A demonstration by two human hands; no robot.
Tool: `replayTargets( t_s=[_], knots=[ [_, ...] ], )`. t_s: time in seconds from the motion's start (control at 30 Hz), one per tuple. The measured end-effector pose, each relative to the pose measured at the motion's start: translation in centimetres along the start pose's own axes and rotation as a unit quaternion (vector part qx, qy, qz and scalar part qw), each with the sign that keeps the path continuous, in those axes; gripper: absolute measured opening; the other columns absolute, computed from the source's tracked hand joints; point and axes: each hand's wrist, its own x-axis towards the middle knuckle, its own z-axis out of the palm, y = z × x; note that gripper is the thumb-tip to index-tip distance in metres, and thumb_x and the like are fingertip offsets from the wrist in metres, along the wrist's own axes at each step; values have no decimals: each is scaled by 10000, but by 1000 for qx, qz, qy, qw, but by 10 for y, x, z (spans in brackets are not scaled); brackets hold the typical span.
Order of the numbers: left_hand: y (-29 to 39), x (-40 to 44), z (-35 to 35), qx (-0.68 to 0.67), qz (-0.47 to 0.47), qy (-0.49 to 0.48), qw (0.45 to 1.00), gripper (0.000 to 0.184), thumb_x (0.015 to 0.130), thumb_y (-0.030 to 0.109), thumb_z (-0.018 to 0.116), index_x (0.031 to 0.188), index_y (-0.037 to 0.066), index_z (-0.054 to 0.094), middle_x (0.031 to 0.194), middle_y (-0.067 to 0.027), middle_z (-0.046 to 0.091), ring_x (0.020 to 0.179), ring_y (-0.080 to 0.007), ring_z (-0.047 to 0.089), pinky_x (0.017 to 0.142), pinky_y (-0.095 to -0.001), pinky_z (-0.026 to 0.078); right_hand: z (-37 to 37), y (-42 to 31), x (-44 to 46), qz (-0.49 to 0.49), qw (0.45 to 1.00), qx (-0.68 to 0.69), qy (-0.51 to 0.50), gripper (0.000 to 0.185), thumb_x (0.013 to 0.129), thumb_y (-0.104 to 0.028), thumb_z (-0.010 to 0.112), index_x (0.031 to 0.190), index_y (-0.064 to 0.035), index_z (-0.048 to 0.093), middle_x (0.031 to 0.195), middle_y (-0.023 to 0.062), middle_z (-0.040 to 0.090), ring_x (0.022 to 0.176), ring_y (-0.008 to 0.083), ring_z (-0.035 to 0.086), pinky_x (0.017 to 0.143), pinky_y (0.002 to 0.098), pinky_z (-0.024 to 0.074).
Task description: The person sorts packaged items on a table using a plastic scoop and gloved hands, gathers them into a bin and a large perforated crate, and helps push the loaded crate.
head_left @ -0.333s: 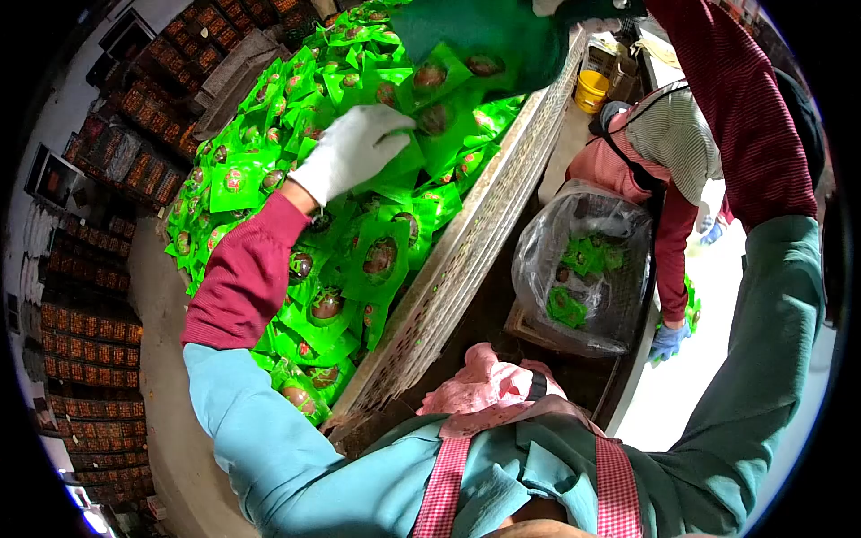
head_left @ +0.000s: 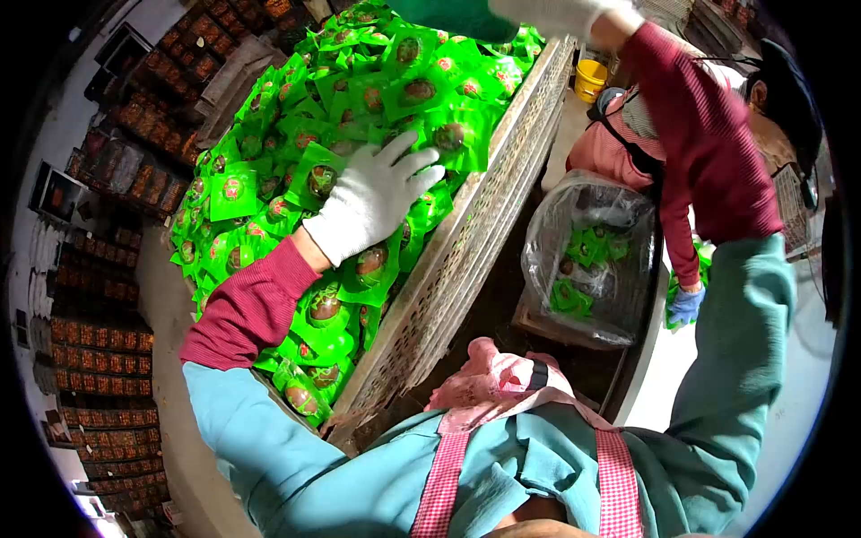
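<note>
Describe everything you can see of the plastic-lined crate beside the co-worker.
The crate looks rectangular and open-topped, with greyish walls. A clear, wrinkled plastic bag lines it and drapes over its rim. Inside, low down, lie a few bright green packets, with plenty of room above them. It sits between the long perforated tray edge and the white tabletop, just in front of the co-worker. Neither of your hands touches it; what supports it is unclear.

Glossy plastic packets (head_left: 309,305), matt cloth sleeves (head_left: 247,300), yellow plastic-looking bucket (head_left: 590,81).
</note>
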Motion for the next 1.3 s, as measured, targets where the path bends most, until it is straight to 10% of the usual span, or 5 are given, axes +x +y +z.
replayTargets(
  t_s=[0.1, 0.23, 0.33, 1.1, 1.3],
  knots=[
    [-11, -7, -3, -113, -103, 71, 986, 403, 764, 73, 618, 1165, 99, 598, 1274, -106, 529, 1190, -329, 491, 957, -404, 455, 64, -8, -28, 65, 971, 45, 228, 565, 813, -281, 636, 1299, -151, 380, 738, 97, 676, 600, 270, 652, 876, 330, 445],
    [-22, -21, -12, -115, -111, 78, 984, 364, 765, 15, 591, 1118, 97, 623, 1200, -115, 565, 1110, -318, 542, 933, -384, 477, 103, -18, -96, 169, 907, 239, 304, 605, 868, -162, 580, 1364, -14, 266, 914, 318, 614, 810, 453, 635, 715, 470, 520],
    [-20, -13, -25, -157, -160, 170, 960, 292, 781, -30, 534, 1030, 64, 654, 1088, -119, 611, 1022, -290, 592, 896, -345, 485, 131, -37, -166, 232, 827, 367, 358, 581, 880, -90, 581, 1389, 13, 320, 1215, 215, 549, 1102, 245, 562, 949, 330, 440],
    [-68, 101, 13, -274, -34, -15, 961, 542, 865, 319, 618, 1304, 20, 511, 1347, -196, 472, 1266, -320, 446, 1064, -379, 362, 163, -180, -428, 518, 650, 510, 222, 110, 907, -30, 494, 983, 38, 538, 587, 52, 544, 414, 126, 518, 383, 252, 405],
    [-149, 134, 112, -196, -365, -34, 909, 709, 866, 474, 599, 1425, 106, 363, 1377, -282, 383, 1260, -420, 435, 1051, -437, 378, 179, -180, -444, 527, 652, 490, 238, 62, 904, -11, 483, 918, 28, 529, 571, 51, 531, 403, 132, 512, 368, 259, 387]
  ],
)
